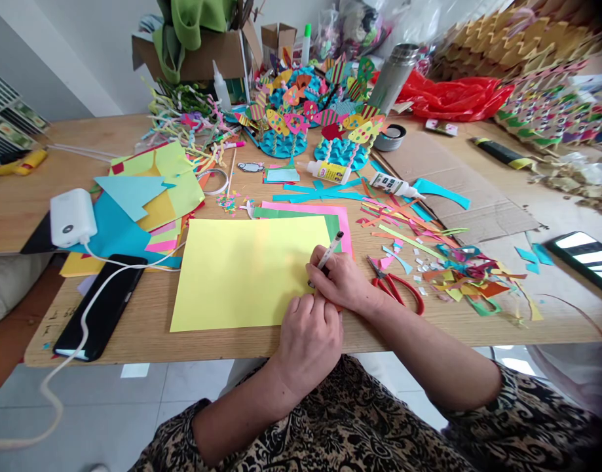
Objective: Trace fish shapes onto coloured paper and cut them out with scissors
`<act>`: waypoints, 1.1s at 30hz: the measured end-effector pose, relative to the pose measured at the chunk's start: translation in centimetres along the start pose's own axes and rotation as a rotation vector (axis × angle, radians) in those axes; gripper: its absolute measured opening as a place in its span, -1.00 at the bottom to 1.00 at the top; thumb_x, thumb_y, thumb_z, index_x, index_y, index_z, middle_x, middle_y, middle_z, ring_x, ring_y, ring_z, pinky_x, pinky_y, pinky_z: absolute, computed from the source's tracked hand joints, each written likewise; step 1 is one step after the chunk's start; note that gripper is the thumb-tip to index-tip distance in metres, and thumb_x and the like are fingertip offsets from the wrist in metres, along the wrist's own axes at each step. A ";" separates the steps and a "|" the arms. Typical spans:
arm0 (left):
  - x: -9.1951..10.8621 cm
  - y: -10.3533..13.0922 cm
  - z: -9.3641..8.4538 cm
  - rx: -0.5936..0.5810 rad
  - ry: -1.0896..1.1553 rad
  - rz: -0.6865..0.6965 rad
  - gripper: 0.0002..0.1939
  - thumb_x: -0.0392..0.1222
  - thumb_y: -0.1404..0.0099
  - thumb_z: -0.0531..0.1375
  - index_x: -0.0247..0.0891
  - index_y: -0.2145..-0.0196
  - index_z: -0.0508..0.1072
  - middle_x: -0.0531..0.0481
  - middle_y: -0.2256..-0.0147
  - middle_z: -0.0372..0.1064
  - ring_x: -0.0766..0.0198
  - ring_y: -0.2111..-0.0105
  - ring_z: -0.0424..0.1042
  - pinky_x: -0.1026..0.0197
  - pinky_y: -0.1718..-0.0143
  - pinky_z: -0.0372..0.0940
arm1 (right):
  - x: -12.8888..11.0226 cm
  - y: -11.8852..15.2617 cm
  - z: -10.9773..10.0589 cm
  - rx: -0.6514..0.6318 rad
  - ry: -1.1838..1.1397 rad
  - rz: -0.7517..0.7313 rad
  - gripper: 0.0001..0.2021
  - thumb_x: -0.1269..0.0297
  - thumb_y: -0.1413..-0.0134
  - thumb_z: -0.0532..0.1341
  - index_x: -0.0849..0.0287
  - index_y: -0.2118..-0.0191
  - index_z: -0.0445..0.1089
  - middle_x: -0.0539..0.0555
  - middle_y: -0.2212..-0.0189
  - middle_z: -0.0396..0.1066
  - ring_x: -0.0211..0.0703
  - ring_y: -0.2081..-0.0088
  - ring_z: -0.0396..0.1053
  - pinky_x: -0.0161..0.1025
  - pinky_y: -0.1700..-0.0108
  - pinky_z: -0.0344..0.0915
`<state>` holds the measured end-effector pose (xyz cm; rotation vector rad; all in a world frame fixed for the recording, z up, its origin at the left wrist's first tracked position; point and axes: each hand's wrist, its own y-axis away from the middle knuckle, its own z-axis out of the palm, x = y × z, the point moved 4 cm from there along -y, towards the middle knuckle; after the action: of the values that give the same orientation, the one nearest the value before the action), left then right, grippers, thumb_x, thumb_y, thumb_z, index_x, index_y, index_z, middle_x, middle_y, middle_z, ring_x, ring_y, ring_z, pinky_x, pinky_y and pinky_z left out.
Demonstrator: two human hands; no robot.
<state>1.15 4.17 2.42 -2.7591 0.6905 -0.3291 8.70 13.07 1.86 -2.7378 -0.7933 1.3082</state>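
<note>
A sheet of yellow paper (242, 269) lies flat before me, over green paper (333, 226) and pink paper (342, 219). My right hand (347, 282) is closed around a slim white pen with black ends (332, 250), tilted over the sheet's right edge. Its lower tip sits close to the paper; whether it touches is unclear. Just in front, my left hand (310, 334) rests at the sheet's lower right corner, fingers curled. A sliver of orange shows between the hands, but what the left fingers press or hold is hidden. Red-handled scissors (394, 288) lie right of my right hand.
Paper scraps (472, 269) spread at right, near a phone (588, 262). Glue bottles (330, 172), paper fish on blue bases (283, 143) and a steel flask (394, 78) stand behind. At left are a black phone (101, 308), white charger (73, 217) and another person's arm (20, 314).
</note>
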 end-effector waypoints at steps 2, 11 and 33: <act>0.0 0.0 0.0 -0.002 -0.002 0.000 -0.86 -0.31 -0.30 0.08 -0.25 0.44 0.30 -0.06 0.47 0.29 0.15 0.41 0.27 0.07 0.38 0.14 | 0.0 0.0 0.0 -0.006 -0.002 0.000 -0.86 0.41 -0.05 0.05 0.11 0.49 0.09 -0.10 0.66 0.15 -0.32 0.64 0.12 -0.35 0.54 0.05; 0.0 0.0 0.0 0.003 -0.009 0.003 -0.87 -0.32 -0.29 0.08 -0.25 0.44 0.30 -0.06 0.48 0.29 0.15 0.41 0.27 0.08 0.38 0.14 | 0.0 0.0 0.1 -0.004 -0.017 -0.020 -0.85 0.43 -0.05 0.06 0.11 0.49 0.08 -0.10 0.66 0.16 -0.32 0.64 0.13 -0.36 0.54 0.06; 0.0 0.0 0.1 -0.001 0.001 0.000 -0.90 -0.34 -0.26 0.10 -0.26 0.43 0.32 -0.05 0.47 0.29 0.14 0.42 0.26 0.07 0.40 0.16 | -0.2 0.2 -0.3 0.021 -0.033 0.014 -0.83 0.44 -0.02 0.07 0.11 0.51 0.08 -0.11 0.66 0.14 -0.33 0.64 0.12 -0.35 0.56 0.06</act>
<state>1.14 4.18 2.29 -2.7605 0.6906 -0.3300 8.91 12.87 2.15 -2.7172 -0.7590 1.3603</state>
